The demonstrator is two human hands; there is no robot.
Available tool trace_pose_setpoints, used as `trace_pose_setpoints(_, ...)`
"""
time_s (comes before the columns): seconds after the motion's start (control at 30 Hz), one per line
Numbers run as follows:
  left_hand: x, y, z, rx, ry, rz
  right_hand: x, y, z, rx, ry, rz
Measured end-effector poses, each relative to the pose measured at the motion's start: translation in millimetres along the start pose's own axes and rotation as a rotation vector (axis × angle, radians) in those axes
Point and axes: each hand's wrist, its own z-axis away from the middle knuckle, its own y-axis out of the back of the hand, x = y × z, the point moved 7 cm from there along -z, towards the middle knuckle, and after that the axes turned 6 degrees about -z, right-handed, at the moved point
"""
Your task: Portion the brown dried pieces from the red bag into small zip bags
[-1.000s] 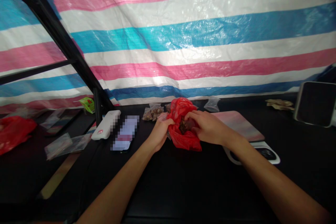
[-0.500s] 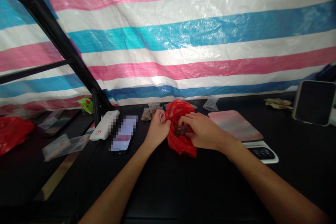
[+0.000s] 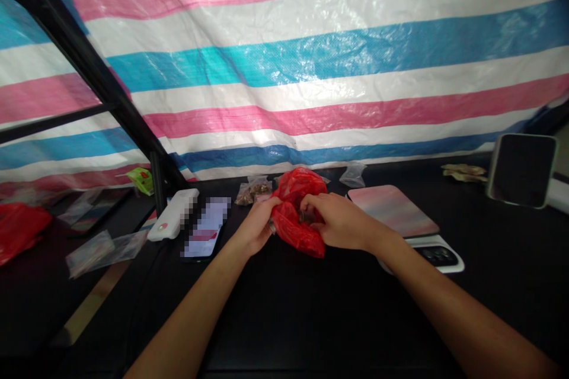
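Left hand [image 3: 255,225] pinches rim of red plastic bag [image 3: 300,240] on counter [image 3: 267,314]; right hand [image 3: 342,219] dips into bag's mouth, fingers curled, grip hidden. Slack rim could slump if left pinch slips, spilling contents.

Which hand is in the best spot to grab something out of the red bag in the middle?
Probably the right hand: it reaches into the opening of the red bag. The left hand is at the bag's left edge, outside the opening.
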Motion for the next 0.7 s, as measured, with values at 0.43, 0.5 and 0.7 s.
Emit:
trace_pose_setpoints(0.43, 2, -8.0, 3, -0.102, 0.055, 0.349, 8, 2, 1, 0.028, -0.073, -0.147)
trace_pose_setpoints(0.5, 11, -2.1, 2, -0.018, -0.107, 0.295, 16, -1, 2, 0.002, -0.108, -0.199)
trace_pose_setpoints(0.7, 31, 12.7, 6, 0.269, -0.491, -0.251, 28, 5, -2, 0.019, -0.112, -0.430)
